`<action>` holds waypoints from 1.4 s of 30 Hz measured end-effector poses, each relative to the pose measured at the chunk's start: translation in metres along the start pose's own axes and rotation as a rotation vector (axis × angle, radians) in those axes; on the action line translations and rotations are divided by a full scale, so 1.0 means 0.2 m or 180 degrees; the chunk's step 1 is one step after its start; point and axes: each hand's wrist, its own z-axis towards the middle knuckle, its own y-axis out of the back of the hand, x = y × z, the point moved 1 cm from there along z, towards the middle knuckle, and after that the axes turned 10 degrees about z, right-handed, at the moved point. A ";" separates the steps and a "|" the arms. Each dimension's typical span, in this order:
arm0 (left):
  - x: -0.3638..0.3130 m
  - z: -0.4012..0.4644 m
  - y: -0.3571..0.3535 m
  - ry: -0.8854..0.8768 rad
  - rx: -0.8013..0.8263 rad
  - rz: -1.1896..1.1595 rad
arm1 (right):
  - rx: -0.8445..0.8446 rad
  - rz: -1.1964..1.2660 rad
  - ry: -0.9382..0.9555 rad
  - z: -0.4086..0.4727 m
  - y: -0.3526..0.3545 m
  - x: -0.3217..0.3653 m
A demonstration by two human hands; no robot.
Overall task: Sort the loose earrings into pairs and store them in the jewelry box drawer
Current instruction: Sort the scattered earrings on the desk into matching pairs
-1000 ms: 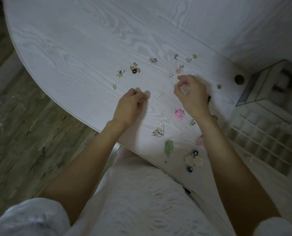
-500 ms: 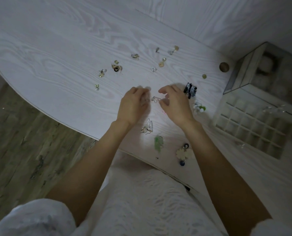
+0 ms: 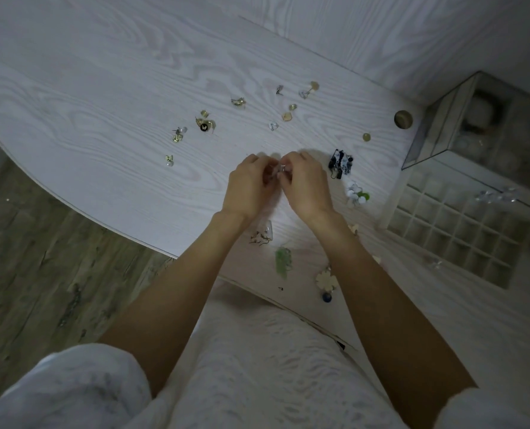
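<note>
My left hand (image 3: 250, 187) and my right hand (image 3: 307, 184) meet over the middle of the white table (image 3: 103, 97), fingertips together around a small silvery earring (image 3: 280, 169) that both pinch; most of it is hidden. Loose earrings lie scattered: gold studs (image 3: 177, 134), a black-and-gold piece (image 3: 206, 124), a black-and-white pair (image 3: 340, 162), a white-and-green cluster (image 3: 357, 194), a green leaf earring (image 3: 283, 261), a cream flower with blue beads (image 3: 326, 281). The jewelry box (image 3: 437, 131) stands at the right with its gridded drawer (image 3: 461, 233) pulled out.
A round cable hole (image 3: 403, 119) sits near the box. More small gold and clear pieces lie at the far side (image 3: 288, 114). Hook earrings (image 3: 262, 236) lie by my left wrist. The table's curved edge runs along the wood floor (image 3: 41, 274) at left.
My hands have come together at the table's middle; the right hand moved left from the far right with the small earring. The view shifted, showing more of the box and drawer.
</note>
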 end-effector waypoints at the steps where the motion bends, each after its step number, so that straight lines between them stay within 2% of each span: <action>1: 0.00 0.00 0.00 0.0002 -0.0005 -0.0003 | 0.0023 0.0040 0.0005 0.00 0.01 0.00; 14: 0.03 -0.05 0.04 -0.0145 0.0016 0.0007 | 0.0350 0.0330 -0.0167 0.00 0.04 0.00; 18: 0.06 -0.06 0.09 -0.0214 0.0096 0.0043 | 0.0388 0.0174 -0.0111 0.00 0.08 0.01; 22: 0.21 -0.09 0.22 -0.0244 -0.0282 0.0112 | 0.0333 0.0057 0.0136 0.03 0.12 0.03; 26: 0.45 -0.10 0.35 0.0330 -0.0807 0.0224 | 0.0470 -0.0021 0.0561 0.12 0.09 0.13; 29: 0.57 -0.04 0.41 0.0638 -0.0925 0.0248 | 0.0475 -0.0174 0.0853 0.23 -0.01 0.23; 32: 0.57 0.10 0.42 0.0381 -0.0827 0.0472 | 0.0485 -0.0373 0.0975 0.33 -0.15 0.33; 35: 0.51 0.22 0.40 0.0033 -0.0451 0.0796 | 0.0628 -0.0432 0.1107 0.38 -0.25 0.38; 38: 0.49 0.27 0.39 -0.0076 -0.0285 0.1040 | 0.0538 -0.0489 0.0985 0.39 -0.26 0.35; 42: 0.51 0.21 0.36 -0.0098 -0.0193 0.0642 | 0.0413 -0.0404 0.0843 0.36 -0.20 0.28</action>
